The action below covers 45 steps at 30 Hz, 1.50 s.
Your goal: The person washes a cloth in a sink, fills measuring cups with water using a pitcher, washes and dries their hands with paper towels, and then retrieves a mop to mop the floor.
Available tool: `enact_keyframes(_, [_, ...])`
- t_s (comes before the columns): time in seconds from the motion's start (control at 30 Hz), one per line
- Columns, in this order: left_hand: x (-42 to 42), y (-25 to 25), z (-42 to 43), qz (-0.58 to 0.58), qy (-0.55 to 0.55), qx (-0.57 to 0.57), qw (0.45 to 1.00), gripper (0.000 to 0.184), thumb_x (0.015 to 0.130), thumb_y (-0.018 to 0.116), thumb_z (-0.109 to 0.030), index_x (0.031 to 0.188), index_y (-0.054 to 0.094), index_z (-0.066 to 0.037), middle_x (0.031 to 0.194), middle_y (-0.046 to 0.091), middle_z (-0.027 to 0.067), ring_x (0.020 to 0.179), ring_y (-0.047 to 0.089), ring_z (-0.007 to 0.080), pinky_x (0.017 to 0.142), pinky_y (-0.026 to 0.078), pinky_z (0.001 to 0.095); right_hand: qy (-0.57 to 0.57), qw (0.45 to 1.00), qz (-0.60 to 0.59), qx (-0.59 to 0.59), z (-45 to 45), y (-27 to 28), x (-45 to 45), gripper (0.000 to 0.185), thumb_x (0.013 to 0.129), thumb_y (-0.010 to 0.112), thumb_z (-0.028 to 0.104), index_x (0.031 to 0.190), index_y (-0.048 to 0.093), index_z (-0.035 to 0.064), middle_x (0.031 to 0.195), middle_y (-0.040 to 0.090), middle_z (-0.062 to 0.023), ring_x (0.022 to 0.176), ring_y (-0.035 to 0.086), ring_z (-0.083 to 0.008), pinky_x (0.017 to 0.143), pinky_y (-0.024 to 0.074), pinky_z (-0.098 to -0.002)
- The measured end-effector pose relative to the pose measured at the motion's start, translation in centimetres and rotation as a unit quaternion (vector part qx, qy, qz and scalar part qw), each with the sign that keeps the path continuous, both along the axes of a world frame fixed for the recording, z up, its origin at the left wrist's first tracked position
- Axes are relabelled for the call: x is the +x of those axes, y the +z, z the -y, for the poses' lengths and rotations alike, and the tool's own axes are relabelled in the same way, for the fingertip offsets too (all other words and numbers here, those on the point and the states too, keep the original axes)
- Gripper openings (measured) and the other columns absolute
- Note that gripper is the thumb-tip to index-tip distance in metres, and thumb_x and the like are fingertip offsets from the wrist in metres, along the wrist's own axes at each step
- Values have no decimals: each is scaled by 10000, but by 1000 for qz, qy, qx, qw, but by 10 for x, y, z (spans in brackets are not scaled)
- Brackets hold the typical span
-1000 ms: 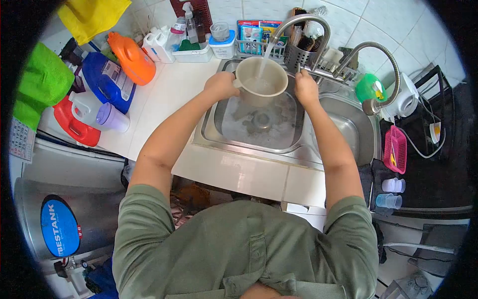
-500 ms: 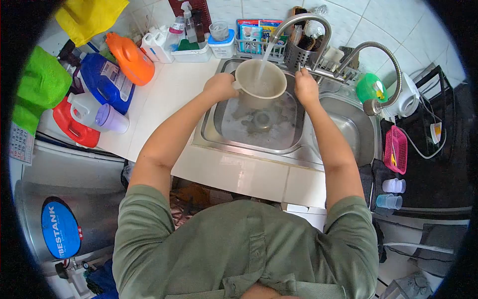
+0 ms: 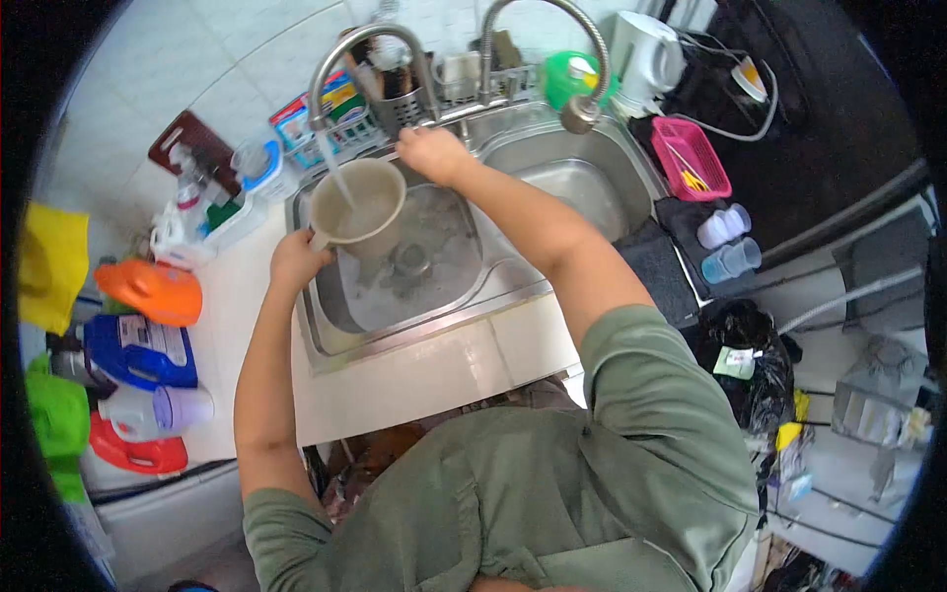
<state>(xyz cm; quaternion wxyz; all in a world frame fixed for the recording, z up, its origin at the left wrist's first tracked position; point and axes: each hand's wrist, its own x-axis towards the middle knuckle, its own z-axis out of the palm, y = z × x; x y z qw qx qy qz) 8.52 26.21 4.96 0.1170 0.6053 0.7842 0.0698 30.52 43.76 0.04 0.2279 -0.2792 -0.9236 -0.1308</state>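
Observation:
My left hand is closed on the handle of a beige water dipper, held over the left basin of a steel double sink. From the curved faucet a stream of water falls into the dipper, and some water shows inside. Behind the basin, at the base of the faucet, my right hand has its fingers bent around the faucet handle, which they mostly cover. Cloudy, greyish water or suds lie on the basin floor around the drain.
Left on the counter stand an orange bottle, a blue jug and a red jug. A utensil holder is behind the faucet. Right are a second basin, a flexible spout, a pink basket and a white kettle.
The view has turned and shifted, so the sink appears tilted and further left. Both hands keep their places on the dipper and at the faucet; water still runs.

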Motion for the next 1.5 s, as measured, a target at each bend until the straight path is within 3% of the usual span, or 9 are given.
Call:
enact_keyframes(0.23, [9, 1, 5, 87, 23, 18, 996, 367, 535, 679, -182, 859, 625, -20, 743, 625, 139, 698, 608, 246, 649, 455, 341, -40, 998, -41, -18, -18, 49, -4, 118, 720, 514, 103, 771, 612, 61, 838, 579, -112, 790, 603, -259, 621, 506, -371])
enact_keyframes(0.5, [23, -14, 0, 63, 14, 24, 998, 379, 523, 687, -181, 846, 610, 2, 746, 619, 149, 701, 602, 259, 656, 452, 337, -84, 990, -91, -64, -1, 47, 6, 121, 679, 581, 111, 769, 635, 51, 793, 615, -109, 723, 623, -249, 570, 504, -364])
enact_keyframes(0.7, [70, 9, 7, 96, -17, 32, 995, 318, 551, 670, -110, 833, 594, 14, 721, 608, 133, 671, 585, 223, 638, 438, 310, -123, 916, 209, -319, 97, 74, 172, 174, 689, 546, 87, 820, 650, 40, 862, 628, -161, 785, 621, -287, 643, 497, -381])
enact_keyframes(0.77, [93, 25, 7, 133, -41, 38, 990, 314, 548, 665, -100, 830, 590, 17, 717, 606, 128, 670, 584, 213, 635, 438, 303, -226, 865, 257, -366, 98, 95, 242, 196, 695, 551, 108, 845, 642, 19, 902, 617, -177, 829, 611, -295, 686, 493, -394])
enact_keyframes(0.83, [103, 20, 2, 193, -73, 38, 978, 304, 546, 658, -80, 822, 582, 23, 709, 603, 116, 671, 580, 184, 632, 438, 284, -369, 852, 181, -324, 88, 114, 294, 183, 701, 548, 105, 832, 642, 18, 880, 619, -176, 808, 614, -306, 679, 495, -402])
enact_keyframes(0.93, [136, 20, -10, 257, -94, 23, 962, 299, 549, 653, -78, 826, 588, 14, 725, 610, 113, 678, 581, 174, 639, 440, 281, -438, 871, 128, -182, 32, 79, 363, 149, 686, 536, 101, 769, 642, 36, 808, 621, -172, 759, 616, -307, 633, 498, -406])
enact_keyframes(0.97, [158, 35, -12, 185, -117, 12, 976, 302, 556, 653, -89, 838, 595, 3, 742, 615, 115, 682, 584, 184, 646, 442, 285, -439, 872, 113, -184, 15, 67, 378, 152, 687, 534, 103, 768, 642, 33, 802, 626, -163, 757, 619, -306, 644, 500, -405])
enact_keyframes(1.2, [230, 16, -40, 198, -183, 16, 963, 339, 580, 666, -131, 882, 593, 5, 799, 615, 143, 717, 590, 229, 662, 443, 301, -445, 851, 122, -249, -44, -4, 423, 198, 713, 510, 117, 834, 644, 38, 867, 620, -174, 803, 613, -311, 677, 492, -413])
enact_keyframes(1.5, [285, 5, -66, 178, -227, -5, 957, 354, 551, 664, -202, 862, 602, -44, 780, 604, 153, 730, 582, 293, 659, 444, 356, -408, 874, 162, -209, -19, 34, 407, 174, 737, 508, 133, 807, 641, 45, 863, 622, -165, 774, 618, -307, 656, 495, -405])
